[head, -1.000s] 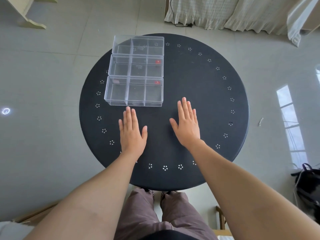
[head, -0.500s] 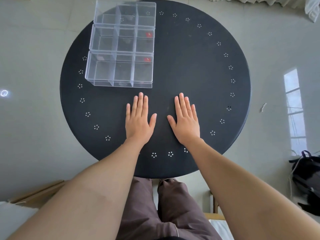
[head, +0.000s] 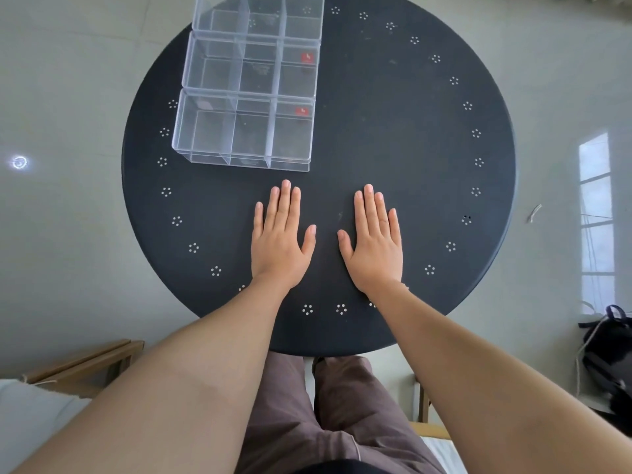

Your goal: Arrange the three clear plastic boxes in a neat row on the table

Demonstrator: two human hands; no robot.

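Both hands flat on table, boxes lined up touching, far left.

I see the view has tipped down since half a second ago; left hand [head: 278,244] and right hand [head: 372,248] stay palm-down, fingers spread flat, holding nothing. Near box [head: 244,131], middle box [head: 253,65] and far box [head: 260,17], clear hard plastic with dividers, sit on the round matte black table [head: 410,148]. Black bag [head: 608,357] lies on the glossy floor, right.

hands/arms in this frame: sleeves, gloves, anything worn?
Nothing worn that shows. The left hand and right hand are bare: no gloves, rings, watch or bands visible. Both forearms are uncovered all the way to the frame edge, so no sleeve shows. Nails are short and unpainted. Below the arms, brownish trousers are visible.
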